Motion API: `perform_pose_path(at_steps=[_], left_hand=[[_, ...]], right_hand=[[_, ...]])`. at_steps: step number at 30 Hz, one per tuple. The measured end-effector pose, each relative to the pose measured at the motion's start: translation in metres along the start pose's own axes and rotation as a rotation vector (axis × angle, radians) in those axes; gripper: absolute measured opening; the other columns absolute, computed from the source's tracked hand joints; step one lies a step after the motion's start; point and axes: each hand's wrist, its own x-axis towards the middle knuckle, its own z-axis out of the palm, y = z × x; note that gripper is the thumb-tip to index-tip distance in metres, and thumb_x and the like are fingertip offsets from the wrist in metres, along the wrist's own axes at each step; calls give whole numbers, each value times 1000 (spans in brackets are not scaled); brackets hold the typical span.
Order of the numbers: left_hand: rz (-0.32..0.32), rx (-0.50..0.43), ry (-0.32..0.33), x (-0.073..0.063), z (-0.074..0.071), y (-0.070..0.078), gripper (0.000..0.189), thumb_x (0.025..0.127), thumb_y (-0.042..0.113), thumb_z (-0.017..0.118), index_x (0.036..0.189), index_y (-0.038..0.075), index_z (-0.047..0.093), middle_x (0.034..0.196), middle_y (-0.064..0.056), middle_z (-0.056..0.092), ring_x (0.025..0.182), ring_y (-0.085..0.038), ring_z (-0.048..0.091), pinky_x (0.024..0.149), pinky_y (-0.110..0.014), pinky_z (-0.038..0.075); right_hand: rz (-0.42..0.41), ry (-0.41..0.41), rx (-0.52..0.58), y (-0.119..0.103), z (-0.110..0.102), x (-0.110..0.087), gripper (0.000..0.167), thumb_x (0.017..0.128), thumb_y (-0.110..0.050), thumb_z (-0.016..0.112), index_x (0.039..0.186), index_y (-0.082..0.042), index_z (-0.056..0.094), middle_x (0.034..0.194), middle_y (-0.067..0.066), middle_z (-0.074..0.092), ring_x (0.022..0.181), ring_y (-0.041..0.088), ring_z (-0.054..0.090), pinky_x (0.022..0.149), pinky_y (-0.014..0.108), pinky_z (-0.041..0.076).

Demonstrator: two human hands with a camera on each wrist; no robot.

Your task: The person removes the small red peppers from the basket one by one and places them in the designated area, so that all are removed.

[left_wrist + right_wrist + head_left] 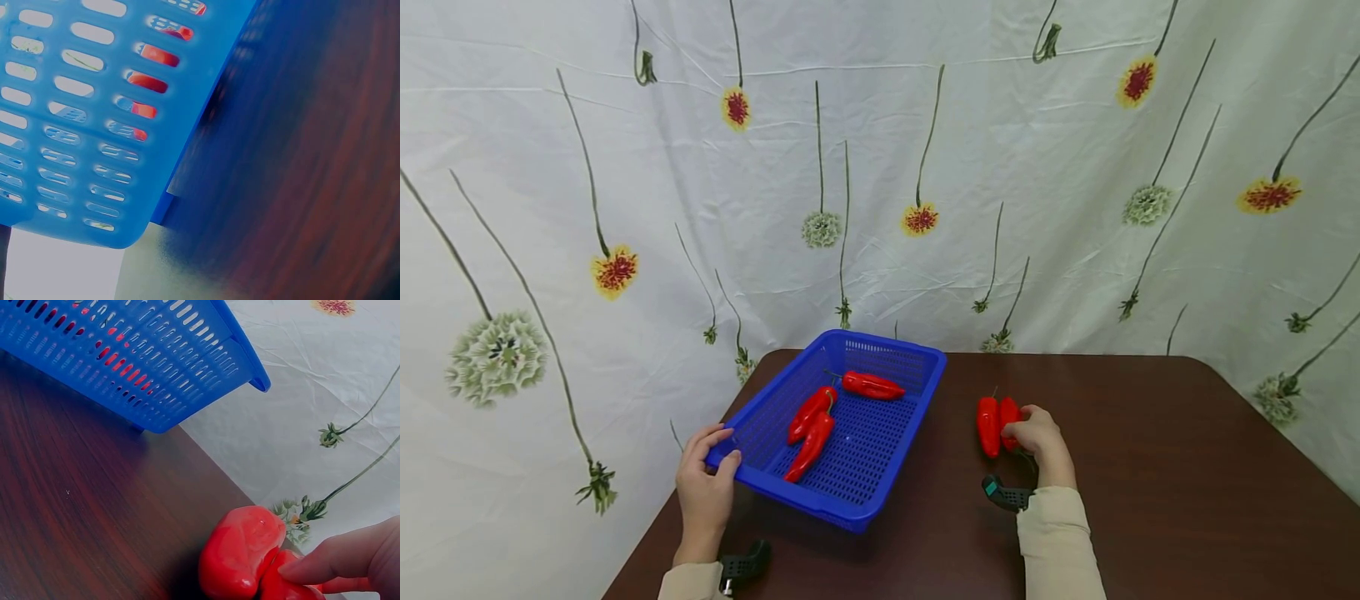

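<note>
My left hand (706, 487) grips the near left corner of a blue plastic basket (797, 493), its thumb over the rim. Three red chili peppers (808, 447) lie in the basket; parts of them show through the slots in the left wrist view. On the table to the right, two more red chili peppers lie side by side. My right hand (1039, 437) pinches the right-hand chili pepper (1009, 410) between thumb and fingers. The left-hand chili pepper (240, 550) sits against it. My fingers partly cover the pinched one.
Under everything is a dark brown wooden table (1150, 467) with rounded far corners. A white cloth (880, 167) printed with flowers hangs behind it and along the left side. The basket stands between my hands, left of the two loose peppers.
</note>
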Motion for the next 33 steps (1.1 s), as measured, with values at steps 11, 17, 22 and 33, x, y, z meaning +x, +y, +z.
perform_pose_path(at_steps=[11, 17, 22, 33], left_hand=[[-4, 6, 0, 0, 0, 0, 27, 84, -6, 64, 111, -5, 69, 127, -13, 63, 108, 6, 49, 78, -2, 37], [-5, 0, 4, 1, 1, 0, 27, 84, -7, 65, 111, -4, 70, 126, -12, 62, 109, 6, 49, 78, -3, 38], [17, -8, 9, 1, 1, -1, 28, 83, -7, 66, 110, -5, 71, 126, -15, 63, 108, 6, 49, 77, -3, 37], [8, 0, 7, 1, 0, -3, 27, 83, -8, 64, 109, -6, 69, 126, -15, 63, 107, 6, 50, 75, -4, 37]], right_hand=[[0, 0, -13, -1, 0, 0, 66, 89, -12, 60, 145, 11, 34, 142, 35, 43, 122, 46, 47, 99, 53, 47], [-6, -1, -15, -2, -3, 0, 67, 90, -13, 61, 146, 11, 33, 144, 36, 41, 124, 47, 46, 102, 56, 44], [9, -3, -20, -2, -4, 0, 68, 89, -14, 61, 146, 11, 32, 144, 36, 40, 123, 47, 45, 103, 56, 44], [3, -14, -75, -10, -11, -5, 66, 94, -20, 57, 148, 10, 30, 149, 35, 35, 130, 50, 42, 108, 58, 39]])
